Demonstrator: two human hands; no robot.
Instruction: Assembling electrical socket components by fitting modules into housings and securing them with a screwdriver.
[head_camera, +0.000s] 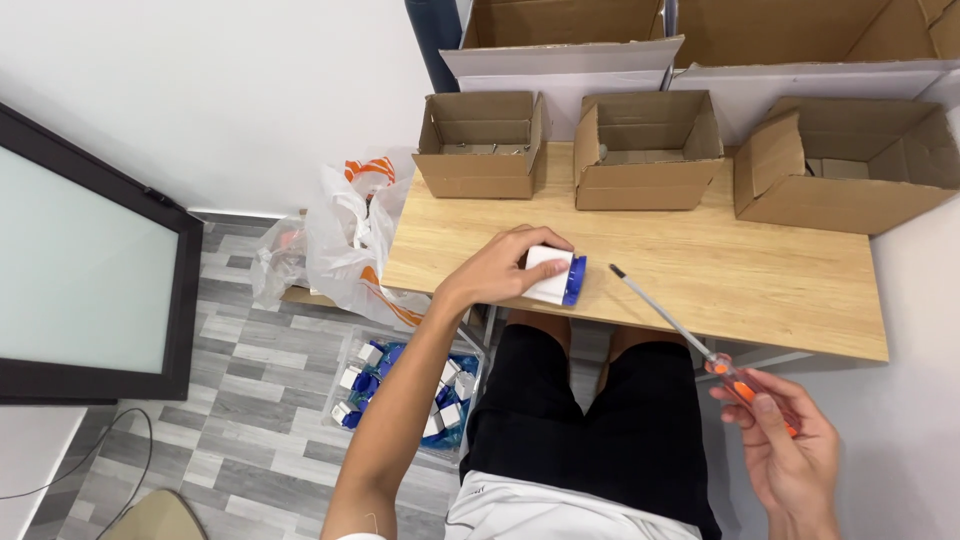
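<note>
Your left hand (495, 272) has its fingers clamped over a white-and-blue part (556, 277) on the wooden table (760, 285). At 4 o'clock, your right hand (790, 450) pinches a screwdriver (680, 330). Cardboard boxes (645, 150) sit at 12, a bin of parts (400, 390) on the grey floor at 8.

three open cardboard boxes (480, 150) on wooden table (720, 290) | plastic bag (350, 230) (floor, left) | dark-framed screen (80, 270)

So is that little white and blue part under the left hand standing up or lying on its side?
On its side. The white and blue part lies on the wooden table, blue end facing right, with the left hand gripping it from above.
</note>
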